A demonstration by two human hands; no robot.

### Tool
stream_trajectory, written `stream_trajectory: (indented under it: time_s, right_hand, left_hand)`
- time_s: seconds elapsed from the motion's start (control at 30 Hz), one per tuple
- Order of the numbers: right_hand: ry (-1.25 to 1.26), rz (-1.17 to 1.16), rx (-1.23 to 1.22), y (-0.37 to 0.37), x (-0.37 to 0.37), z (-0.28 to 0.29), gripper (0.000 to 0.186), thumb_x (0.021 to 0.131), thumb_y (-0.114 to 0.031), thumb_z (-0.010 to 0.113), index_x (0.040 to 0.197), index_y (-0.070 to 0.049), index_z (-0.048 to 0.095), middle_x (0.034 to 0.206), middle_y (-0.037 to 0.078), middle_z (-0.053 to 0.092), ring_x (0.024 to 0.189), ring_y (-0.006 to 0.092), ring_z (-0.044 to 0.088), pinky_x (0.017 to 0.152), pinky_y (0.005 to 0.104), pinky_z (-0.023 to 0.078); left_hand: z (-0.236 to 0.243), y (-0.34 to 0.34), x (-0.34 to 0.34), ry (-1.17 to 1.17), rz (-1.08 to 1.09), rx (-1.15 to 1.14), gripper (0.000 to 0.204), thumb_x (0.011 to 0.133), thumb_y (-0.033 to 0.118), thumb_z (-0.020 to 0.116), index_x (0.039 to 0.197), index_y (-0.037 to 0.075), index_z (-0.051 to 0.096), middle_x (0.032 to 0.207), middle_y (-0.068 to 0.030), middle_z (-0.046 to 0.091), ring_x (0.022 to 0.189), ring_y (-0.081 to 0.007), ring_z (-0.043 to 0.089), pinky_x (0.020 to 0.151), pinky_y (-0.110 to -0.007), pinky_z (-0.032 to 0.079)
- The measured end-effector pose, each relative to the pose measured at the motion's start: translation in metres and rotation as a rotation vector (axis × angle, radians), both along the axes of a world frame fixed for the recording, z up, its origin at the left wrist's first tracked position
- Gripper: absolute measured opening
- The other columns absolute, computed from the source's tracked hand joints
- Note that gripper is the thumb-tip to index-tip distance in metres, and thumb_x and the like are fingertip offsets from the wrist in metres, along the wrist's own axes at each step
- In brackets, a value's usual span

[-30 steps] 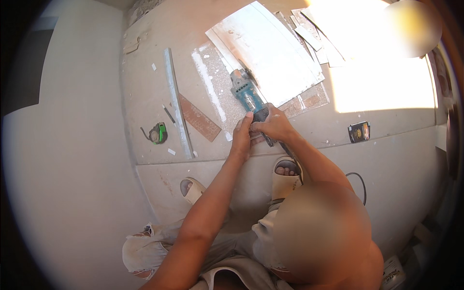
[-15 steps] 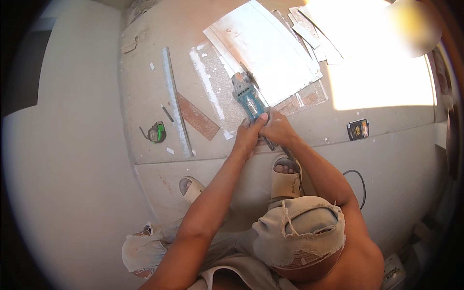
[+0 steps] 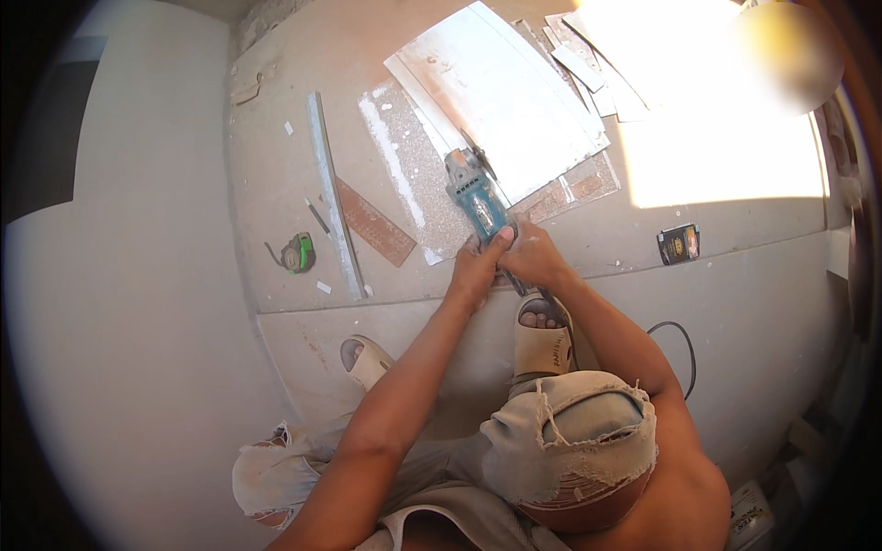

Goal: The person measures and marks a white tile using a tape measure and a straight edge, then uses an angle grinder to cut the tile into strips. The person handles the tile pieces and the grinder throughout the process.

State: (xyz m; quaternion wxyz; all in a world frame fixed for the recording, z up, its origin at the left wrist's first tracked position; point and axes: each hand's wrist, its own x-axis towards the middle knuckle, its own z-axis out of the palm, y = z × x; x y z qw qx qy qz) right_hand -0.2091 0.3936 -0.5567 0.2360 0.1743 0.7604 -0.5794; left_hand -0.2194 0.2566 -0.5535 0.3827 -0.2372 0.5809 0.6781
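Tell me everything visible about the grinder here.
The grinder has a teal, plastic-looking body with pale patches, a grey, metal-looking head marked orange-brown, and a dark rear. It points away from the person, angled slightly left. Its thin disc, seen nearly edge-on at the head's right, overlaps the white panel in view; contact and spin can't be told. The left hand and right hand grip its rear.

I see the left hand (image 3: 474, 269) and right hand (image 3: 533, 257) close together out front, both curled in a grip. The left thumb (image 3: 502, 236) lies forward. The left arm (image 3: 395, 386) is almost straight. The right arm (image 3: 611, 317) bends at the elbow, outside the bent right knee (image 3: 597, 418).
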Motion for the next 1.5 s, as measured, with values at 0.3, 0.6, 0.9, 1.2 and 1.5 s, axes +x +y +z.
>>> stream_trajectory:
  time_s: [0.3,0.6,0.9,1.2,1.5]
  right_hand:
    - [0.073,-0.026,-0.008,0.003,0.015,-0.002,0.070,0.072,-0.022,0.071,0.128,0.011,0.046,0.106,0.030,0.065,0.100,0.0397,0.066,0.087,0.0411,0.052]
    - [0.038,-0.028,-0.045,0.005,0.022,0.004,0.060,0.072,-0.021,0.072,0.121,0.006,0.052,0.104,0.028,0.066,0.099,0.0407,0.066,0.087,0.0414,0.052]
    - [-0.005,-0.009,-0.011,0.008,0.030,0.007,0.057,0.072,-0.021,0.074,0.118,0.005,0.052,0.100,0.027,0.067,0.094,0.0380,0.068,0.083,0.0409,0.053]
    - [0.046,-0.031,-0.042,0.014,0.033,0.029,0.070,0.069,-0.026,0.077,0.124,0.008,0.050,0.100,0.025,0.068,0.094,0.0357,0.068,0.086,0.0398,0.052]
    - [0.152,-0.260,0.118,0.057,-0.007,0.034,0.096,0.065,-0.035,0.082,0.134,0.017,0.041,0.124,0.032,0.059,0.119,0.0375,0.057,0.101,0.0393,0.045]
  left_hand:
    - [0.007,0.004,0.011,-0.005,-0.041,-0.030,0.057,0.091,0.045,0.068,0.127,0.002,0.056,0.112,-0.0084,0.066,0.094,-0.0177,0.067,0.074,-0.033,0.056]
    - [0.003,0.005,0.021,0.002,-0.025,0.002,0.058,0.090,0.045,0.070,0.127,0.003,0.056,0.112,-0.0080,0.066,0.093,-0.0170,0.067,0.074,-0.031,0.056]
    - [-0.012,0.003,0.031,-0.007,-0.003,0.059,0.060,0.088,0.040,0.073,0.128,0.001,0.050,0.112,-0.0098,0.066,0.091,-0.0176,0.068,0.069,-0.032,0.059]
    - [0.002,-0.008,0.030,-0.061,0.121,0.286,0.058,0.091,0.044,0.068,0.125,0.000,0.051,0.115,-0.0124,0.064,0.095,-0.0192,0.067,0.074,-0.032,0.058]
    - [-0.040,0.017,-0.045,0.520,-0.464,-0.937,0.073,0.074,0.052,0.079,0.110,-0.006,0.054,0.098,-0.0225,0.065,0.093,-0.0343,0.066,0.080,-0.043,0.053]
